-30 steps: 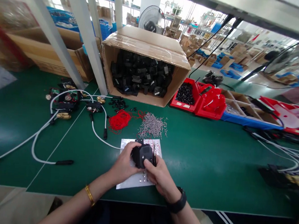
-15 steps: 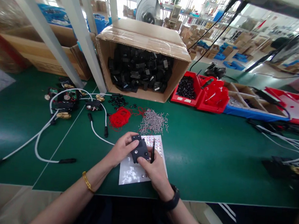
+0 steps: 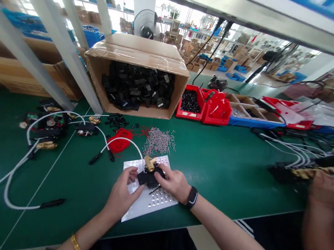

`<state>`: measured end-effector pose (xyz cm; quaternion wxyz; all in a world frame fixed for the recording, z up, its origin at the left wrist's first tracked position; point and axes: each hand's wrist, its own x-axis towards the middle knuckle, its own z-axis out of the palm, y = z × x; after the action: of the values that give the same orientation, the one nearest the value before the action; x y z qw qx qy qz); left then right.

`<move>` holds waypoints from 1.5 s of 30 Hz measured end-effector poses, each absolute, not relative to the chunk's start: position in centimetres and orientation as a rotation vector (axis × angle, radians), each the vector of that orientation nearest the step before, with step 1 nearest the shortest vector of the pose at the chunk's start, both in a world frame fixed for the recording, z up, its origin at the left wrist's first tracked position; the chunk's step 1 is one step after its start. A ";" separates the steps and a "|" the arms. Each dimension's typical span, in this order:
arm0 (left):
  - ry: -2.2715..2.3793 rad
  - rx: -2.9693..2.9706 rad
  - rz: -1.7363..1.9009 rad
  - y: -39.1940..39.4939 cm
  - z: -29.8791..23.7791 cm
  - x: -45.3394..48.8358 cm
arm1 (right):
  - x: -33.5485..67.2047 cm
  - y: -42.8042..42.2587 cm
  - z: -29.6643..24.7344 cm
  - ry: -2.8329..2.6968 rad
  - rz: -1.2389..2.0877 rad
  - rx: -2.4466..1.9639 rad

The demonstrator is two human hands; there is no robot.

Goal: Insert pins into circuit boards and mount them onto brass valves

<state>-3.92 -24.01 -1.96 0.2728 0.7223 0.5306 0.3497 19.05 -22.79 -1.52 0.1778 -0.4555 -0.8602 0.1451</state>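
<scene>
A black plastic housing (image 3: 146, 179) with a brass tee fitting (image 3: 149, 163) on top is between my hands, over a white sheet (image 3: 129, 210) dotted with small shiny discs. A white cable (image 3: 126, 139) curves away from it to the left. My left hand (image 3: 125, 188) is curled loosely about the housing's left end, thumb at the near side. My right hand (image 3: 176, 182) grips its right end, thumb on top. A thin dark tool (image 3: 154, 190) pokes out below the right hand; its other end is hidden.
Red wire (image 3: 120, 140) and a heap of small metal pins (image 3: 160, 140) lie beyond the sheet. Behind stand a carton (image 3: 149, 45) of black housings and red bins (image 3: 188, 113). Cabled assemblies (image 3: 51, 126) lie left. At the right edge, another person's hands (image 3: 327, 189) are near more brass-fitted parts.
The housing has been turned over, so its brass fitting now shows on top. My right hand has shifted onto its right end. The view has swung right, and another person's hands have come in.
</scene>
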 end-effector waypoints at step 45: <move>1.296 0.892 0.948 -18.0 -0.2 -3.6 | 18.2 -18.7 -0.8 -1.386 1.406 -1.355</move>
<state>-3.57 -17.96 -0.21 0.6071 0.3859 0.5606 0.4101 18.18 -18.70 -0.77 0.3650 -0.5268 -0.5389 0.5466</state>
